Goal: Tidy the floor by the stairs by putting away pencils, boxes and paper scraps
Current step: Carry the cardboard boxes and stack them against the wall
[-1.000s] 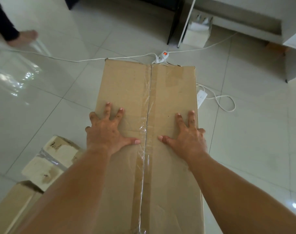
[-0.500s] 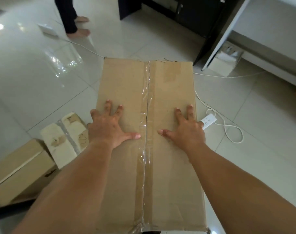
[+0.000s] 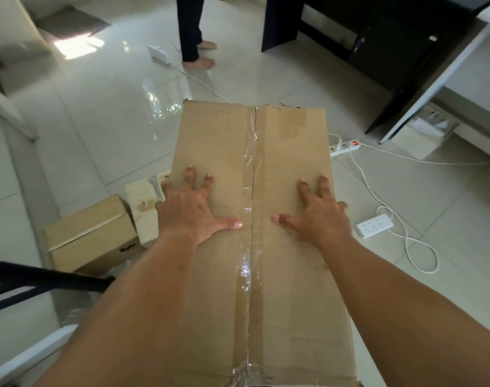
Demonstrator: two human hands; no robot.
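Swung left since before: large cardboard box (image 3: 288,152) now sits between smaller box (image 3: 90,236) on its left and power strip (image 3: 347,145) at its right edge. Arms straight out. Left hand (image 3: 188,210) and right hand (image 3: 319,216) flat on taped top, fingers spread, grip open.

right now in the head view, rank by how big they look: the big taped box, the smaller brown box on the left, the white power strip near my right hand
1. big taped box, by far, though it is also nearest the camera
2. smaller brown box
3. white power strip
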